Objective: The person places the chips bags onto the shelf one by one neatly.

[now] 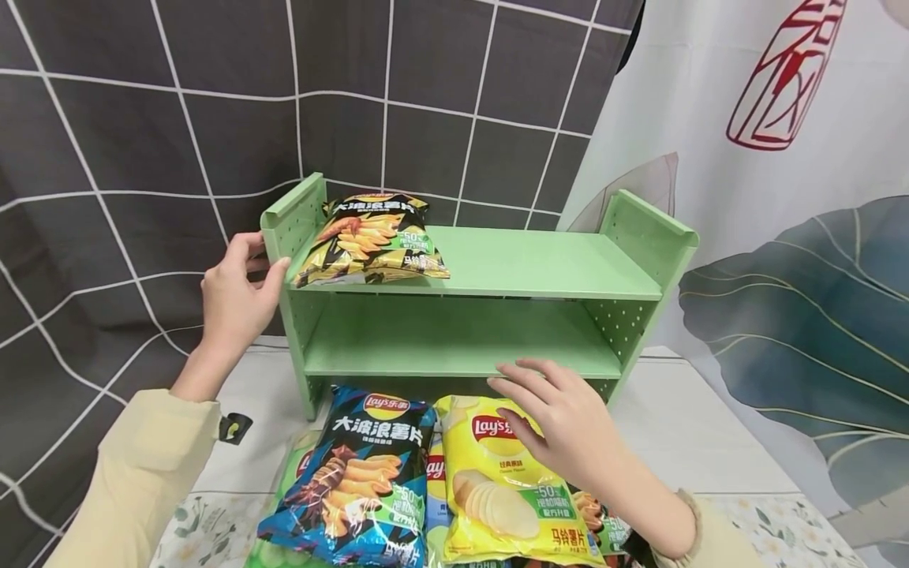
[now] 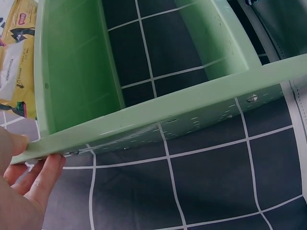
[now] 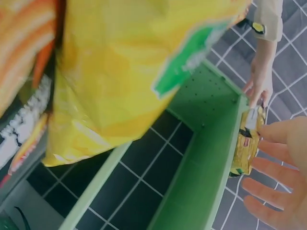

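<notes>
A green two-tier shelf (image 1: 525, 260) stands on the table. My left hand (image 1: 241, 300) pinches its left side panel near the upper board, thumb at the front edge and fingers on the outer face; the left wrist view shows the same hold on the panel (image 2: 144, 110). Beside that hand, a black-and-gold chip bag (image 1: 369, 241) lies on the upper board at the left. My right hand (image 1: 561, 414) hovers with spread fingers over a yellow chip bag (image 1: 497, 497), holding nothing. Left of the yellow one lies a blue-and-black chip bag (image 1: 355, 473).
More chip bags peek out underneath: a green one (image 1: 301, 457) at the left, a light blue one (image 1: 437, 497) in the middle and a dark one (image 1: 611, 528) at the right. Behind the shelf hangs a dark grid-patterned curtain (image 1: 142, 142). A white tabletop (image 1: 696, 426) extends to the right.
</notes>
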A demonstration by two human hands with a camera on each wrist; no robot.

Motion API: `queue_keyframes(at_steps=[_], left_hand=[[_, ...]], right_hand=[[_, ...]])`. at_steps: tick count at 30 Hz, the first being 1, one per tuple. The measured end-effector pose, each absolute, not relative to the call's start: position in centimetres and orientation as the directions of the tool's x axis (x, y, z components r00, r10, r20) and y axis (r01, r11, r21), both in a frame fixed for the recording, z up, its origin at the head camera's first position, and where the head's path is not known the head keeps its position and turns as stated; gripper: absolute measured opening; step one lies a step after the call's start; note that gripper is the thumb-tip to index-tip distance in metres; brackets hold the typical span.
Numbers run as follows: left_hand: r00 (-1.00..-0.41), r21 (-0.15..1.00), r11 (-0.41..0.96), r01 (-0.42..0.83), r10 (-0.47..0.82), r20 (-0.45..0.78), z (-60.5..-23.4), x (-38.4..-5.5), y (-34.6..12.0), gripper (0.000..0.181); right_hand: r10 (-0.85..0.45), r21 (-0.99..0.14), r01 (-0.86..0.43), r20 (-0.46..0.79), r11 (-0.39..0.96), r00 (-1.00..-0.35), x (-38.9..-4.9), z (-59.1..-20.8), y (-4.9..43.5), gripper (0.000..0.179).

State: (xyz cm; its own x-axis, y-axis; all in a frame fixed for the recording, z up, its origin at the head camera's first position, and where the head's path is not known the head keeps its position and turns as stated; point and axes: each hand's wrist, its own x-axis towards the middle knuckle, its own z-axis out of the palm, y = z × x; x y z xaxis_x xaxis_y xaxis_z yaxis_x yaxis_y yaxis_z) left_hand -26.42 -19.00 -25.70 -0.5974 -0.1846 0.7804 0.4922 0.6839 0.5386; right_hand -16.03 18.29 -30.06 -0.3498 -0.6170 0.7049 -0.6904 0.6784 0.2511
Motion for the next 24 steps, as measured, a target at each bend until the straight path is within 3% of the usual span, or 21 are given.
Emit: queue_keyframes(at_steps=[5,13,21,24], left_hand=[[-0.591,0.539,0.684,0.492,-0.192,0.783,-25.7,-26.4,-19.0,0.032],[-0.591,0.536,0.689,0.488,-0.190,0.784,-25.9,-26.4,-19.0,0.032],[-0.587,0.532,0.690,0.491,-0.189,0.787,-25.8,-26.5,-18.9,0.033],[-0.586,0.534,0.689,0.490,-0.193,0.787,-25.8,-26.6,-18.9,0.033]], right_hand=[[-0.621,0.223,-0.687,0.669,0.692,-0.409,-14.8,-30.8,18.8,0.043],[-0.629,0.223,-0.716,0.684,0.662,-0.369,-12.8,-32.3,19.4,0.038],[-0.619,0.185,-0.693,0.643,0.696,-0.451,-11.6,-33.2,19.6,0.040],[-0.642,0.202,-0.699,0.619,0.686,-0.452,-11.3,-33.4,19.7,0.037]])
